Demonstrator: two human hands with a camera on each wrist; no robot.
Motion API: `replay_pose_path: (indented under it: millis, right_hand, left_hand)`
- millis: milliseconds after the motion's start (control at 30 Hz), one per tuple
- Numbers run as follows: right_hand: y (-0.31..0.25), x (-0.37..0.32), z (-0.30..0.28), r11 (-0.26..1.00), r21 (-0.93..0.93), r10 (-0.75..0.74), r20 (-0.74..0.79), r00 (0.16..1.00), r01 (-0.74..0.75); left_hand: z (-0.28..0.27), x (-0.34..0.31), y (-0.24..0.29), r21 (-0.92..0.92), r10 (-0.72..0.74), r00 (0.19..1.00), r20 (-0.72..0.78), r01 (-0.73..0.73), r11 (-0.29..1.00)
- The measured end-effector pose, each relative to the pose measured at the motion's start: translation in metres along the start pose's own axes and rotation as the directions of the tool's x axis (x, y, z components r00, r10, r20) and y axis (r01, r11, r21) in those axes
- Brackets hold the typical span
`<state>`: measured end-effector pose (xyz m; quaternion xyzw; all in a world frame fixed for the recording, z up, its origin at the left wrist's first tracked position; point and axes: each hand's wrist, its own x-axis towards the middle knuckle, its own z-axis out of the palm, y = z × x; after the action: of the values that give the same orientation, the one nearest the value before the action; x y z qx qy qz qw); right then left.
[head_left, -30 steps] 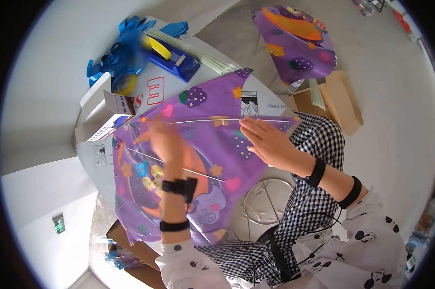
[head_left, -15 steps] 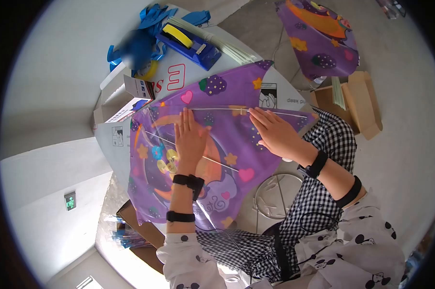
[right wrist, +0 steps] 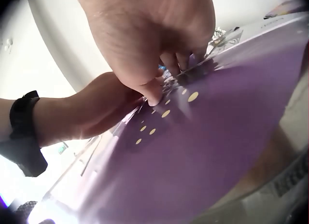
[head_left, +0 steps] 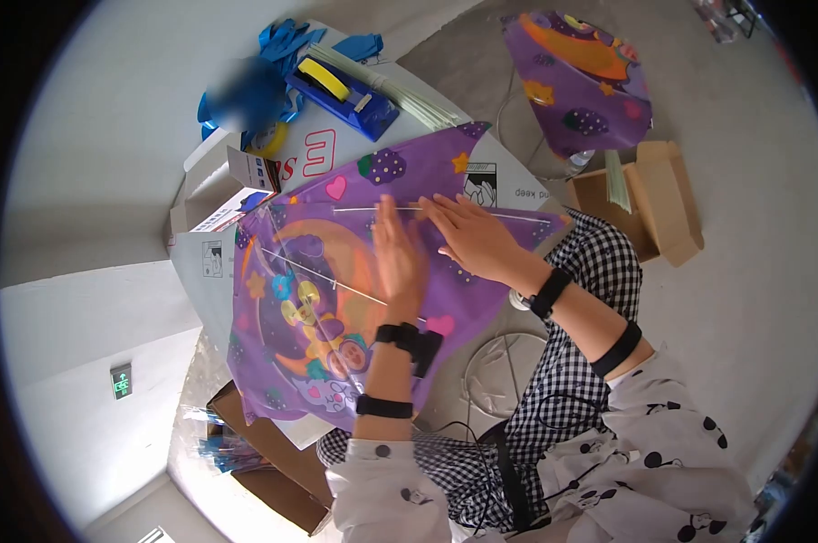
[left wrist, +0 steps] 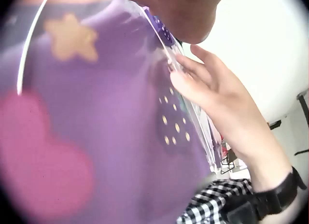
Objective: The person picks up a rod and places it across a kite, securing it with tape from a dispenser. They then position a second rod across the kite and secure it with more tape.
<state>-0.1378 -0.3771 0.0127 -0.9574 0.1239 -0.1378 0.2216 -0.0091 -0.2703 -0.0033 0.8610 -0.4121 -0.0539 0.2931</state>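
A purple kite [head_left: 273,353] printed with a moon, stars and a cartoon animal is spread over a white board. One thin white rod [head_left: 517,215] crosses its upper part; another rod [head_left: 334,282] slants lower down. My right hand [head_left: 472,240] lies over the upper rod with fingers extended, fingertips at its middle. Close on its left, my left hand [head_left: 400,258] is blurred by motion, its fingers straight and reaching the same rod. In the right wrist view, the thumb and fingertips of the right hand [right wrist: 149,31] are right at the kite's surface.
Behind the kite are a blue tape dispenser [head_left: 373,118], a bundle of pale rods [head_left: 413,104] and blue ribbons [head_left: 287,41]. A white box [head_left: 214,185] stands at the left. A second purple kite [head_left: 581,90] and a brown box [head_left: 676,208] are at the right.
My left hand has moved right along the upper rod, up beside the right hand. The right hand has slid a little left and now covers the rod's middle. The head view has shifted.
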Motion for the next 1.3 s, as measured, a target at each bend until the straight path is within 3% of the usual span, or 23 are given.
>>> replay_pose_path:
  millis: [67,167,233,333,367,400,467,533,600,700,800,967,1167,1300]
  right_hand:
    - [0.004,0.003,0.007,1.0,-0.007,-0.012,-0.005,1.0,0.011]
    - [0.005,0.0,0.007,0.998,-0.036,-0.042,-0.002,0.999,0.042]
    - [0.005,0.001,-0.004,0.997,-0.033,-0.07,0.031,0.997,0.071]
    - [0.008,0.017,-0.02,0.917,0.36,0.117,0.169,0.979,-0.172]
    - [0.011,0.027,-0.021,0.882,0.457,0.124,0.007,0.992,-0.114]
    - [0.015,0.04,-0.024,0.866,0.475,0.191,-0.028,0.981,-0.155]
    - [0.022,0.081,-0.038,0.686,0.698,0.318,-0.031,0.947,-0.208]
    - [0.025,0.13,-0.053,0.742,0.654,0.343,-0.185,0.921,-0.145]
    - [0.053,0.182,-0.037,0.901,0.432,0.243,-0.412,0.878,-0.047]
    - [0.051,0.228,-0.052,0.841,0.325,0.469,-0.038,0.883,-0.432]
    - [0.066,0.249,-0.045,0.757,0.435,0.484,0.127,0.866,-0.487]
    - [0.068,0.258,-0.05,0.392,0.646,0.594,0.366,0.716,-0.655]
    - [0.048,0.252,-0.055,0.272,0.767,0.567,0.36,0.741,-0.581]
    - [0.043,0.239,-0.045,0.238,0.855,0.608,0.24,0.757,-0.461]
  left_hand:
    - [0.015,-0.012,0.015,0.006,-0.026,0.999,0.036,0.025,1.0]
    - [0.025,-0.018,0.022,0.14,0.034,0.994,-0.1,-0.02,0.99]
    - [0.024,-0.017,0.027,0.084,-0.021,0.988,-0.156,0.035,0.996]
    - [0.029,-0.006,0.029,-0.018,-0.082,0.934,-0.347,0.081,0.997]
    - [0.031,-0.005,0.028,-0.042,-0.104,0.922,-0.374,0.095,0.995]
    - [0.032,-0.005,0.029,-0.065,-0.133,0.907,-0.399,0.117,0.991]
    - [0.032,-0.003,0.029,-0.065,-0.132,0.884,-0.449,0.115,0.991]
    - [0.03,-0.004,0.029,-0.077,-0.135,0.885,-0.445,0.112,0.991]
    - [0.03,-0.003,0.029,-0.082,-0.137,0.889,-0.437,0.112,0.99]
    - [0.026,-0.004,0.032,-0.092,-0.151,0.894,-0.422,0.123,0.988]
    - [0.024,-0.004,0.034,-0.1,-0.169,0.895,-0.412,0.14,0.985]
    - [0.023,-0.004,0.035,-0.125,-0.18,0.896,-0.407,0.141,0.982]
    - [0.023,-0.004,0.034,-0.129,-0.179,0.891,-0.418,0.137,0.982]
    - [0.021,-0.004,0.035,-0.135,-0.181,0.893,-0.412,0.137,0.981]
